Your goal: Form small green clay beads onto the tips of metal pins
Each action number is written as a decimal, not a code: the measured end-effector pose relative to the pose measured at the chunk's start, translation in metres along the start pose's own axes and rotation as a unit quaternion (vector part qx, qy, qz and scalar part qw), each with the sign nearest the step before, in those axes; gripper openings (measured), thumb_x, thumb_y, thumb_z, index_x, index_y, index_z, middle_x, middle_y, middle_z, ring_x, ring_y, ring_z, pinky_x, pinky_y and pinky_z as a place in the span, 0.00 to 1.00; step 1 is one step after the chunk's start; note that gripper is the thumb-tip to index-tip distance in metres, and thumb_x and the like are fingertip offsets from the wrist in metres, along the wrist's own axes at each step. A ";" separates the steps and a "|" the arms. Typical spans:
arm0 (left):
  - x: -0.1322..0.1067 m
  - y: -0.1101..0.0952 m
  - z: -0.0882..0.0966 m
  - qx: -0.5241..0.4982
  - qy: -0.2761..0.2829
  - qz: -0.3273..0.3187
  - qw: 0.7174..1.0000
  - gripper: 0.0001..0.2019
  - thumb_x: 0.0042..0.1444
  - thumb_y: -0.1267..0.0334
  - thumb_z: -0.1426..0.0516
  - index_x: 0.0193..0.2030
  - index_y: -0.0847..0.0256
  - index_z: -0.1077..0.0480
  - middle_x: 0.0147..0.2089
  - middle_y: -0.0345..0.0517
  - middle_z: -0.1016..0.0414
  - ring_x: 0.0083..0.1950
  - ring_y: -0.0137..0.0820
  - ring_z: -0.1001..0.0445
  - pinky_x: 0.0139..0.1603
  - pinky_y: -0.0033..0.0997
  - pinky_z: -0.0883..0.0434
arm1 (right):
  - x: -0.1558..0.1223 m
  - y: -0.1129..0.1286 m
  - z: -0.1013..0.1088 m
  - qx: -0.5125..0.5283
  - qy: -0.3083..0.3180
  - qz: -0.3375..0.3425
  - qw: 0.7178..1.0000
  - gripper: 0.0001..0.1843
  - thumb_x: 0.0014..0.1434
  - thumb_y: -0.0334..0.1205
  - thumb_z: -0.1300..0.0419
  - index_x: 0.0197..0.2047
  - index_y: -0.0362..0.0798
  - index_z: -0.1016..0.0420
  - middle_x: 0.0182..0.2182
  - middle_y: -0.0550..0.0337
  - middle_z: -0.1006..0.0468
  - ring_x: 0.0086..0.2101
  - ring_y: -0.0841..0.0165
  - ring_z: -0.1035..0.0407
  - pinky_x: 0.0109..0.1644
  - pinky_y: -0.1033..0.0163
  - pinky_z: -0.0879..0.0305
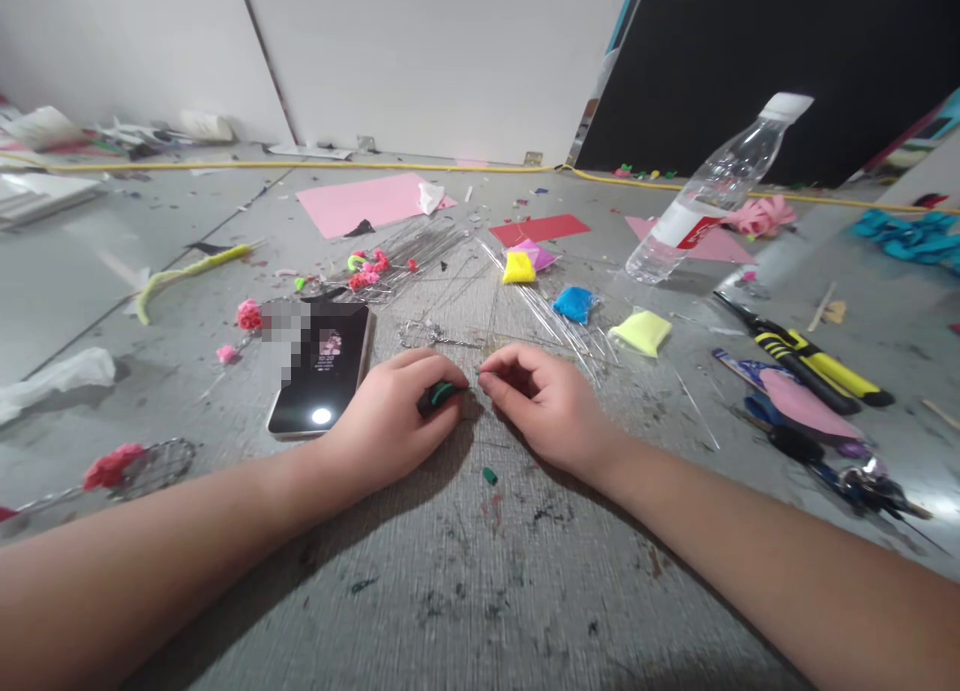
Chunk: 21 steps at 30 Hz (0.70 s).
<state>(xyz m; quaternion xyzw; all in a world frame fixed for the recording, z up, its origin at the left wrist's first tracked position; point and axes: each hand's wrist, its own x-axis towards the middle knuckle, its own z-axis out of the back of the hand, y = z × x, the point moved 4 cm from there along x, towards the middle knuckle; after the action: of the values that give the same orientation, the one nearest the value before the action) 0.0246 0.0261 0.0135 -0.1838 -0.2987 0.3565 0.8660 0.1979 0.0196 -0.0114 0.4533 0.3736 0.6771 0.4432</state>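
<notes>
My left hand rests on the grey table with its fingers closed around a dark green lump, which looks like modelling clay. Close beside it, my right hand has its thumb and forefinger pinched together. A tiny dark green speck shows at those fingertips; what exactly they pinch is too small to make out. A small green piece lies on the table just in front of the hands. Beyond the fingertips there is a twisted wire loop. The phone lies beside my left wrist, its screen lit.
Clay packets in yellow, blue and pale yellow lie beyond my right hand, near thin wires. A plastic bottle stands at the back right. Yellow-and-black pliers lie right. Pink paper lies at the back.
</notes>
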 end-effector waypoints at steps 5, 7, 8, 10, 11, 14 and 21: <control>-0.002 -0.001 -0.004 0.010 0.030 -0.022 0.999 0.05 0.58 0.72 0.41 0.40 0.63 0.24 0.41 0.51 0.20 0.44 0.39 0.22 0.46 0.40 0.24 | 0.000 0.000 -0.001 0.012 0.009 -0.008 1.000 0.08 0.63 0.44 0.36 0.38 0.49 0.28 0.31 0.61 0.24 0.30 0.68 0.30 0.33 0.61 0.33; -0.002 -0.002 -0.005 0.020 0.031 -0.036 0.999 0.04 0.60 0.69 0.40 0.40 0.63 0.24 0.41 0.52 0.20 0.44 0.40 0.23 0.46 0.42 0.24 | 0.000 0.000 -0.001 0.016 0.008 -0.013 1.000 0.10 0.63 0.47 0.35 0.37 0.49 0.28 0.31 0.61 0.23 0.30 0.68 0.30 0.34 0.61 0.33; -0.002 -0.003 -0.005 0.023 0.030 -0.040 0.998 0.04 0.61 0.68 0.40 0.40 0.64 0.24 0.41 0.52 0.20 0.43 0.41 0.23 0.46 0.42 0.25 | 0.000 0.000 -0.001 0.018 0.006 -0.016 1.000 0.12 0.62 0.48 0.35 0.36 0.49 0.28 0.30 0.61 0.23 0.30 0.68 0.30 0.34 0.61 0.33; -0.002 -0.004 -0.004 0.022 0.028 -0.040 0.999 0.04 0.62 0.67 0.41 0.39 0.63 0.24 0.40 0.52 0.20 0.43 0.40 0.23 0.46 0.42 0.25 | 0.000 -0.001 -0.001 0.021 0.003 -0.022 1.000 0.14 0.61 0.50 0.33 0.35 0.49 0.28 0.30 0.61 0.23 0.30 0.68 0.30 0.33 0.61 0.32; -0.001 -0.004 -0.004 0.017 0.027 -0.035 0.999 0.05 0.63 0.67 0.42 0.39 0.63 0.24 0.40 0.51 0.20 0.43 0.40 0.23 0.46 0.42 0.25 | 0.000 -0.001 -0.001 0.023 0.002 -0.021 1.000 0.14 0.61 0.50 0.33 0.35 0.49 0.27 0.29 0.61 0.23 0.30 0.68 0.29 0.33 0.61 0.32; 0.000 -0.004 -0.002 0.008 0.027 -0.011 1.000 0.07 0.64 0.66 0.44 0.38 0.63 0.25 0.38 0.49 0.20 0.41 0.39 0.23 0.44 0.41 0.26 | 0.000 0.001 -0.001 0.019 0.005 0.009 1.000 0.11 0.61 0.46 0.32 0.34 0.49 0.24 0.29 0.61 0.22 0.30 0.68 0.29 0.34 0.61 0.32; 0.000 -0.003 0.000 0.016 0.011 0.000 1.000 0.05 0.62 0.69 0.44 0.39 0.63 0.25 0.37 0.47 0.20 0.41 0.38 0.23 0.43 0.39 0.28 | 0.001 0.008 0.000 -0.009 0.010 0.102 0.995 0.06 0.63 0.41 0.31 0.35 0.50 0.18 0.32 0.59 0.19 0.34 0.67 0.26 0.39 0.59 0.29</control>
<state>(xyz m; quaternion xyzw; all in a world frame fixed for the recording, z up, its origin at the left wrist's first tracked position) 0.0264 0.0237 0.0151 -0.1741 -0.2834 0.3593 0.8720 0.1960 0.0175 -0.0038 0.4783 0.3234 0.7265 0.3725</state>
